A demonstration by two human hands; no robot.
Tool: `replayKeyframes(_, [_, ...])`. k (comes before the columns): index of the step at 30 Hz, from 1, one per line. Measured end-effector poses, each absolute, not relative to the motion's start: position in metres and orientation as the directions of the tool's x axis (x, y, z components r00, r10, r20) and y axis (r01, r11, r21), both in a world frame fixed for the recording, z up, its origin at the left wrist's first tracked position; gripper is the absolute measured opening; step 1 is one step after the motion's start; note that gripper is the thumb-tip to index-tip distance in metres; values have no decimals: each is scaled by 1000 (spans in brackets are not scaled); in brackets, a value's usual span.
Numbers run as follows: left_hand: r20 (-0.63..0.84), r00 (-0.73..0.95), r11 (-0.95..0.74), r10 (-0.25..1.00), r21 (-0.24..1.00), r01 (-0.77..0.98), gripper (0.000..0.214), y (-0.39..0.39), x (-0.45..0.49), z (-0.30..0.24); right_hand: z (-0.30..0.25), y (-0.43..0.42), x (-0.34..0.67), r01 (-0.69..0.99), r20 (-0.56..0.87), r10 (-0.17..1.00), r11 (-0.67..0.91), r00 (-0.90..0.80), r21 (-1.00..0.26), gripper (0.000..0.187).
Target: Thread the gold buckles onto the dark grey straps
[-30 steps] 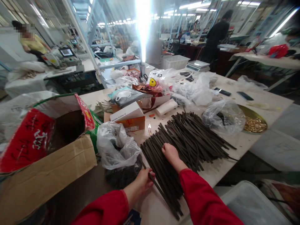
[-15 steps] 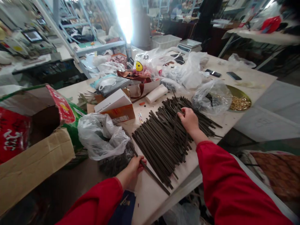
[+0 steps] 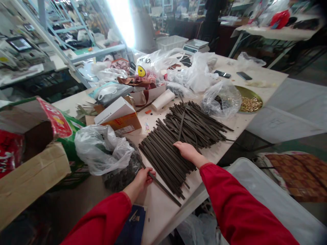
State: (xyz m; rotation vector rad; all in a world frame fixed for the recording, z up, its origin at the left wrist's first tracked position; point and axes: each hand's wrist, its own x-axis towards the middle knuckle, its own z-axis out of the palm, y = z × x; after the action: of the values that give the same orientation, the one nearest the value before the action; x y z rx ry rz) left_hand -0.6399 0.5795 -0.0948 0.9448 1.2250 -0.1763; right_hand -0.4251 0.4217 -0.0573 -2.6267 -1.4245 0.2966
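My left hand (image 3: 141,178) is closed around a long dark strip (image 3: 166,192), which slants down to the right beside the pile. My right hand (image 3: 188,151) is over the near part of the strips, its thumb and fingertips pinched at the lower end of another dark strip (image 3: 182,124). Under and left of that hand, flat dark strips (image 3: 159,153) lie side by side in a fairly even row. Farther back and to the right, more strips (image 3: 204,127) cross one another in a loose heap.
Left of the strips stand a clear plastic bag (image 3: 102,149) with dark contents, a white and orange box (image 3: 120,115) and an open carton (image 3: 35,173). Behind the heap are another clear bag (image 3: 219,100) and a round tray (image 3: 238,90) of small gold-coloured pieces. Two phones (image 3: 222,74) lie farther back.
My right hand has moved toward me and left, from the loose heap to the evenly laid strips. The left hand keeps its strip. The whole view has shifted slightly.
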Motion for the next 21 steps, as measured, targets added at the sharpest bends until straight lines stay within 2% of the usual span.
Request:
replayKeyframes(5, [-848, 395, 618, 354, 529, 581, 13, 579, -642, -94, -41, 403, -413, 739, -104, 744, -668, 660, -91, 29])
replayKeyframes(8, [-841, 410, 612, 352, 539, 579, 12, 579, -643, -93, -37, 392, -425, 705, -95, 708, -706, 700, -73, 26])
replayKeyframes(12, [-840, 410, 599, 355, 541, 590, 13, 579, -642, -89, -52, 389, -472, 685, -141, 696, -718, 704, -124, 14])
replayKeyframes(17, [-842, 420, 593, 339, 538, 599, 14, 582, -642, -89, -75, 387, -530, 610, -106, 638, -765, 763, -207, 26])
replayKeyframes(21, [-840, 432, 590, 327, 539, 601, 14, 583, -642, -92, -80, 385, -552, 628, -97, 676, -721, 731, -292, 25])
